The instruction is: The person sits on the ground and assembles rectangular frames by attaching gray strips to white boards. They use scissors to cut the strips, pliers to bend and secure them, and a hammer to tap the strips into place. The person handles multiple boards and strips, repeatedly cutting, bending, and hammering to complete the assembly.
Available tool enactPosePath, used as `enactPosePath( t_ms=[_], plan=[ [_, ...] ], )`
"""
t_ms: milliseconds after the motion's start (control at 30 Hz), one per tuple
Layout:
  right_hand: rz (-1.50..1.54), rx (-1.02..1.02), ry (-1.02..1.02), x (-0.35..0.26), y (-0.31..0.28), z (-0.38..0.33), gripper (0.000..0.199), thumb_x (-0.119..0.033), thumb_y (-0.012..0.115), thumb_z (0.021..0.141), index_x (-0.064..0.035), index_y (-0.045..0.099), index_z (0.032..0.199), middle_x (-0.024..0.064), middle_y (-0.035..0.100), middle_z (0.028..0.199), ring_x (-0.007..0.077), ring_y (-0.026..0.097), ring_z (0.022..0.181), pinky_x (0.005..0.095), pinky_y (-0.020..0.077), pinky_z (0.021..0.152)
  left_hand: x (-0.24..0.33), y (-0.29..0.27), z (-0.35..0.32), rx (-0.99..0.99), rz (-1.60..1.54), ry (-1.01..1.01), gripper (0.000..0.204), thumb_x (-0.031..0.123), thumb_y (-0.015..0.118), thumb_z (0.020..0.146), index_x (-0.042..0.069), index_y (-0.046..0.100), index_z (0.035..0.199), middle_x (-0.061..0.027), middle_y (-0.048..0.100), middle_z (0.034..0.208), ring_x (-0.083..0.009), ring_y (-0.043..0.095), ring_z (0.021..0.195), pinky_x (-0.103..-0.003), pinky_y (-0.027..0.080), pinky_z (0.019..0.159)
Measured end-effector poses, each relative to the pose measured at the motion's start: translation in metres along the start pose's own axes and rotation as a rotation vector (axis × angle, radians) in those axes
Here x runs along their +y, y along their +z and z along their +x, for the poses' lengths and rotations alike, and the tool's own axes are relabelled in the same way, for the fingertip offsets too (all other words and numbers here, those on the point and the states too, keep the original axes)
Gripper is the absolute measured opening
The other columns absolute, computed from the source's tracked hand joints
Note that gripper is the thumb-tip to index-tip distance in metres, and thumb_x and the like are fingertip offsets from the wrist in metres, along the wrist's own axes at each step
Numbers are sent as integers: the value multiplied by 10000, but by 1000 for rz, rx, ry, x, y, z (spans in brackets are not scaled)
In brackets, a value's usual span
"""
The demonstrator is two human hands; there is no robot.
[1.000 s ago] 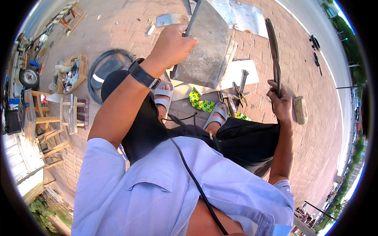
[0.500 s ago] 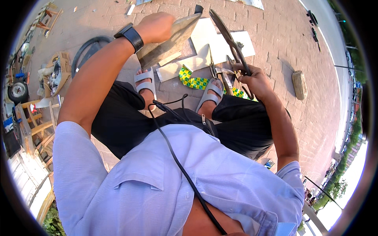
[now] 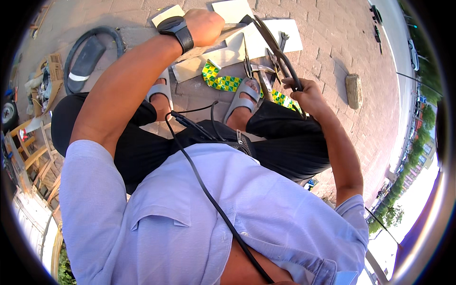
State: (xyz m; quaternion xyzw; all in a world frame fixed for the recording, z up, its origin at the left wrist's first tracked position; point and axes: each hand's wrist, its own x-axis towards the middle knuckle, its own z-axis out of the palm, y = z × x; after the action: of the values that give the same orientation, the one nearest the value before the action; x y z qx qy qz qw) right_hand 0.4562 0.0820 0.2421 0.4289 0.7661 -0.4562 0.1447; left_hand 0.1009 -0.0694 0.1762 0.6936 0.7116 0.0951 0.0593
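Observation:
My left hand (image 3: pixel 204 26), with a black watch above it, is closed in a fist over the boards. From it a pale, wooden-looking piece (image 3: pixel 233 25) with a dark end sticks out to the right; the grip itself is hidden. My right hand (image 3: pixel 306 95) is wrapped round a long, dark, curved strip (image 3: pixel 277 47), whose far tip comes close to that dark end; I cannot tell whether they touch. Between my feet and the strip lie pliers (image 3: pixel 247 66), a hammer (image 3: pixel 264 69) and an open-ended wrench (image 3: pixel 284 40). A green-and-yellow patterned strip (image 3: pixel 223 84) curls round my sandal.
Pale flat boards (image 3: pixel 289 35) lie on the brick paving ahead. A black rubber ring (image 3: pixel 118 38) and a dark pad (image 3: pixel 88 57) are at left, beside a cardboard box (image 3: pixel 54 71) and wooden frames (image 3: pixel 31 152). A brown block (image 3: pixel 354 91) stands at right. A black cable (image 3: pixel 204 190) hangs down my shirt.
My left fist has moved right and slightly up, hiding more of the wooden piece. My right hand has barely shifted and keeps its hold. The view has turned a little, so the ground things sit differently.

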Motion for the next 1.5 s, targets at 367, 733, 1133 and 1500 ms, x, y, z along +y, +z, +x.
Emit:
enactPosePath(
  t_ms=[367, 733, 1133, 1500],
  plan=[
    [169, -116, 153, -12, -7, -4, 505, 67, 613, 830, 9, 680, 1327, 92, 698, 1159, 162, 605, 975, 299, 470, 979, -3, 14, 29, 6, 20, -66, 96, 102, 644, 855, 50, 717, 888, -179, 728, 886, -402, 715, 857, -511, 574, 743],
    [-169, -52, 132, -23, -10, 15, 467, -22, 633, 848, -52, 698, 1309, 185, 735, 1030, 247, 694, 962, 390, 520, 844, 5, -9, 40, -198, -60, -167, 218, 230, 657, 926, 40, 764, 930, -177, 745, 908, -345, 718, 832, -488, 577, 741],
    [-451, 225, 59, -7, 35, 54, 410, -99, 694, 856, -96, 705, 1266, 191, 641, 777, 296, 675, 763, 428, 513, 711, 10, -15, 59, -219, -58, -94, 208, 256, 686, 898, 79, 796, 910, -162, 759, 915, -332, 733, 870, -479, 579, 783],
    [-101, 28, 67, -21, 45, 60, 462, -78, 684, 869, -93, 700, 1330, 48, 676, 894, 191, 646, 821, 357, 507, 754, -5, -8, 56, -158, -33, -20, 208, 248, 682, 874, 73, 795, 890, -164, 766, 937, -329, 740, 917, -456, 570, 839]
  ],
)
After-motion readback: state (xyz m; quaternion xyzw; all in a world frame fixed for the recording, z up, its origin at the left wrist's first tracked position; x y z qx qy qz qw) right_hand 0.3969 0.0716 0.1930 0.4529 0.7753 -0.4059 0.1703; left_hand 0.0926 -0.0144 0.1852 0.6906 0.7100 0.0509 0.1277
